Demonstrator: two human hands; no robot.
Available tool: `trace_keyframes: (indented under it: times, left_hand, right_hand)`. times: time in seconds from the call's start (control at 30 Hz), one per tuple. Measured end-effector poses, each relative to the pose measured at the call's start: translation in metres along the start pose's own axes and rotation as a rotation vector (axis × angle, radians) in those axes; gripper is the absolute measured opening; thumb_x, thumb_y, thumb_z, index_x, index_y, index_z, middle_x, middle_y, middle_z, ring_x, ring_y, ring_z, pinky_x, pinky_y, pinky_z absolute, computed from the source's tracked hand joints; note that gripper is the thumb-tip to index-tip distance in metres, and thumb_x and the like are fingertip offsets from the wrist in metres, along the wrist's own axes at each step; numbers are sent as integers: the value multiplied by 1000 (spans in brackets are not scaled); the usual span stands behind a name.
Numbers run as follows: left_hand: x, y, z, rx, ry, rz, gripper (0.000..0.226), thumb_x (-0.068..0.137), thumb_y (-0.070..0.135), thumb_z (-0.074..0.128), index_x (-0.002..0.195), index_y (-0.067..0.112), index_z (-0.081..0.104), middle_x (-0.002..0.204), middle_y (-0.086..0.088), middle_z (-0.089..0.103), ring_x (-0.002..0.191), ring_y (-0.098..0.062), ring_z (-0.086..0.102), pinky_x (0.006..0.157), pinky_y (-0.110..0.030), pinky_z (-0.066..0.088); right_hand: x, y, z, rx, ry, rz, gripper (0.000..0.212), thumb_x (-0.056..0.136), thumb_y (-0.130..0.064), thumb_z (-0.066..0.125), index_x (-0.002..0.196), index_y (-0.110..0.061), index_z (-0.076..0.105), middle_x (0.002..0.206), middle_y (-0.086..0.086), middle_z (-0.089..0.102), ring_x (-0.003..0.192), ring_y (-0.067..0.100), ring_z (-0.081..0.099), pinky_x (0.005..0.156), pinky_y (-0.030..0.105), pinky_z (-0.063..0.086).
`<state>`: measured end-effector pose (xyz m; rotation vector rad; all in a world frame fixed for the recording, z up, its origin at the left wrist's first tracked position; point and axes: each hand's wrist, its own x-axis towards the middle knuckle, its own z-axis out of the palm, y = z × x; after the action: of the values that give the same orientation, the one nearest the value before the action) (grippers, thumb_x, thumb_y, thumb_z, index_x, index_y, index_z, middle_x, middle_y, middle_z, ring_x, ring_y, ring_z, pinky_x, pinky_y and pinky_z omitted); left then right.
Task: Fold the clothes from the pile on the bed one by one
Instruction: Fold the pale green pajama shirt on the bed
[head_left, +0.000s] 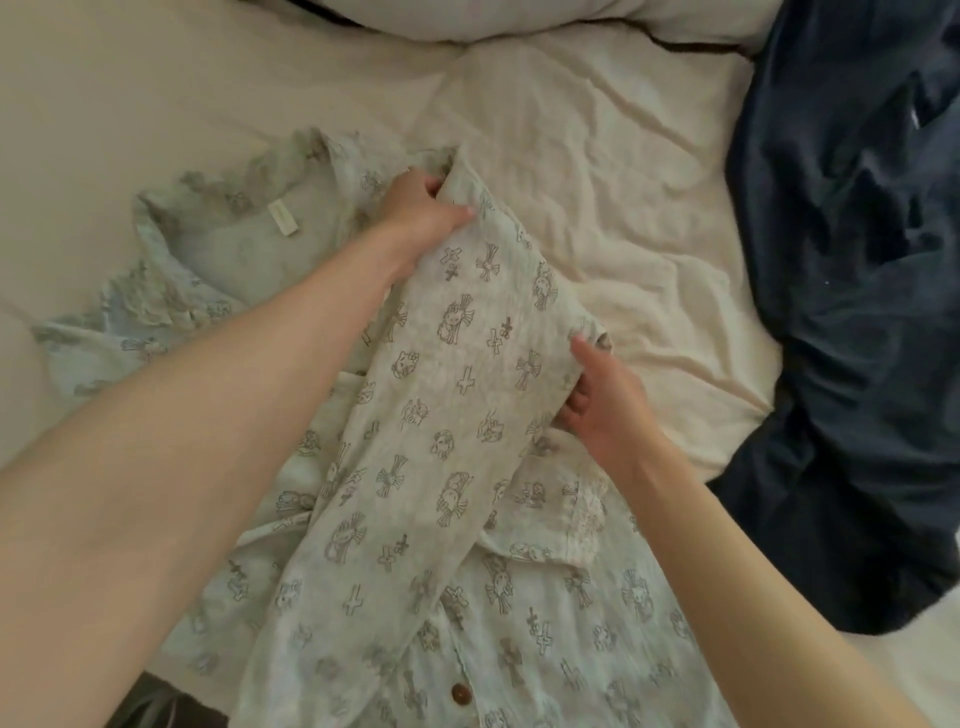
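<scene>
- Pale printed shirt (457, 415) lies spread on the bed (597, 171), collar and label towards the far left, brown button (460, 692) near the close edge.
- One panel, probably the sleeve side, is lifted and turned over the body of the shirt; its long axis runs from near-left up to far-right.
- Left hand (423, 208) pinches the far end of that panel, thumb on top, fingers curled under the cloth.
- Right hand (605, 395) holds the panel's right edge, fingers tucked beneath, thumb lying along the top.
- Both grips sit on the same strip: left at its far end, right partway down and nearer the body.
- Judgement: fold is under way; the strip needs laying leftward and flat across the shirt, so the left hand leads.
- Dark blue clothing (852, 312) lies heaped at the right, well apart from the shirt.
- Pillow (467, 21) at the far edge.
</scene>
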<state>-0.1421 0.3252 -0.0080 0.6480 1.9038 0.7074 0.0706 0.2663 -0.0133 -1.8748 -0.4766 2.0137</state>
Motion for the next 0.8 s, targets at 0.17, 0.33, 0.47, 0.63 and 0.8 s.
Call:
trace_keyframes:
  times: [0.17, 0.33, 0.47, 0.63, 0.8]
  left_hand:
    - [1, 0, -5, -64, 95, 37, 7, 86, 18, 66, 89, 14, 62, 97, -4, 66, 91, -19, 66, 85, -34, 54]
    - [-54, -31, -7, 143, 137, 181, 33, 89, 16, 63, 120, 11, 53, 108, 5, 55, 96, -9, 55, 77, -13, 45]
    - [-138, -85, -22, 143, 322, 253, 37, 90, 14, 61, 125, 15, 50, 119, 4, 49, 101, -8, 51, 88, -18, 44]
    - [-214, -152, -34, 139, 257, -91, 42, 93, 30, 55, 130, 12, 48, 112, 3, 55, 90, -8, 53, 70, -12, 38]
    - [-223, -169, -38, 142, -23, -163, 38, 96, 42, 44, 99, 8, 61, 83, -3, 57, 75, -16, 53, 64, -23, 38]
  right_hand:
    - [-12, 9, 2, -89, 84, -52, 10, 95, -11, 55, 87, -12, 61, 80, 5, 68, 66, 16, 67, 62, 27, 56]
    - [-36, 27, -1, -184, 155, -159, 25, 94, -17, 56, 119, -13, 54, 110, 2, 61, 95, 14, 63, 86, 29, 53]
    - [-75, 72, -6, -298, 120, -156, 34, 93, -18, 58, 125, -13, 50, 114, 1, 59, 102, 15, 61, 89, 30, 51]
    - [-94, 118, 3, -341, 42, -9, 46, 93, -27, 57, 132, -6, 46, 119, 8, 60, 100, 14, 62, 90, 28, 51]
    - [-86, 121, 22, -369, -48, -90, 28, 94, -24, 57, 100, 2, 60, 101, 20, 69, 92, 33, 68, 83, 46, 56]
